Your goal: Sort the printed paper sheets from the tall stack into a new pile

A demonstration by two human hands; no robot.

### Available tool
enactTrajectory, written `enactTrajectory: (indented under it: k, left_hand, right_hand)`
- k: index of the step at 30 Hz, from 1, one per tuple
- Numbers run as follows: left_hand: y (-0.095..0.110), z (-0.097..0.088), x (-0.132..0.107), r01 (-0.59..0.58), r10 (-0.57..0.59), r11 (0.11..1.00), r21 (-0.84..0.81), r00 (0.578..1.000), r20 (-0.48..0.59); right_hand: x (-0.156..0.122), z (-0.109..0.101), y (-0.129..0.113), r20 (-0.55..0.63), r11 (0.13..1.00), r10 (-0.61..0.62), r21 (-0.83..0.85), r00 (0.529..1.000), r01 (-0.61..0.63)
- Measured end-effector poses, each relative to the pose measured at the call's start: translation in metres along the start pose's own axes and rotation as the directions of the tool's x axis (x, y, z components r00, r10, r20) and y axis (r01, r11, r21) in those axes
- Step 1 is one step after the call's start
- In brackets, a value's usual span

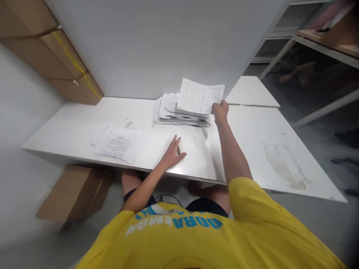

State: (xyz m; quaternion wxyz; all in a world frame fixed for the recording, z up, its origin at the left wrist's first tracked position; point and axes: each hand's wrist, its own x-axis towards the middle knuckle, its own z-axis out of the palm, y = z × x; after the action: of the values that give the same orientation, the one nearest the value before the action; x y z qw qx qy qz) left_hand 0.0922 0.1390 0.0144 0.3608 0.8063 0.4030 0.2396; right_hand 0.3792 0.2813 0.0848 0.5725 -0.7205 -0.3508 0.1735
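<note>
My right hand [221,111] pinches the right edge of a folded printed sheet [200,96] and holds it tilted above a stack of papers [182,120]. Nearer the front edge, my left hand [171,154] rests on the table, its thumb and fingers around a small pale block [181,148] with a dark side. Much of that block is hidden by the hand, and its exact kind is unclear. To the left lies a loose, fanned pile of printed sheets [119,144].
The white table [246,142] has a brownish stain at the right and meets a grey panel [168,45] behind. Cardboard boxes [64,56] stand at the back left, and another box [74,192] sits below the table. At the far right, a person's bare foot shows under a shelf.
</note>
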Motion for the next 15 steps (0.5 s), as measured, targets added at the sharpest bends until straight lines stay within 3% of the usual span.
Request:
enactTrajectory:
  k: [2, 5, 8, 10, 11, 13, 15]
  left_hand:
    - [0.0, 0.002, -0.001, 0.002, -0.003, 0.999, -0.053, 1.0, -0.012]
    - [0.006, 0.006, -0.007, 0.023, -0.025, 0.994, -0.104, 0.999, -0.022]
    - [0.011, 0.008, -0.01, 0.056, -0.06, 0.992, -0.11, 0.998, -0.035]
    - [0.012, 0.01, -0.009, 0.076, -0.081, 0.992, -0.101, 0.996, -0.048]
    - [0.012, 0.01, -0.008, 0.076, -0.083, 0.992, -0.102, 0.995, -0.059]
    - [0.013, 0.013, -0.007, 0.049, -0.06, 0.993, -0.11, 0.994, -0.095]
    - [0.013, 0.014, -0.01, -0.004, -0.012, 0.996, -0.087, 0.982, -0.191]
  right_hand:
    - [0.007, 0.027, 0.003, 0.041, 0.982, -0.003, -0.186, 0.999, 0.011]
    - [0.005, 0.049, 0.005, 0.029, 0.914, 0.008, -0.406, 1.0, 0.005]
    - [-0.02, 0.051, -0.014, -0.048, 0.915, -0.014, -0.404, 0.999, -0.006]
    - [-0.06, 0.037, -0.039, -0.05, 0.955, -0.148, -0.266, 0.988, 0.13]
    - [-0.088, 0.024, -0.052, -0.047, 0.942, -0.31, -0.146, 0.949, 0.301]
    - [-0.153, -0.009, -0.072, -0.068, 0.818, -0.559, 0.117, 0.826, 0.563]
    - [-0.219, -0.05, -0.081, -0.033, 0.746, -0.622, 0.279, 0.783, 0.604]
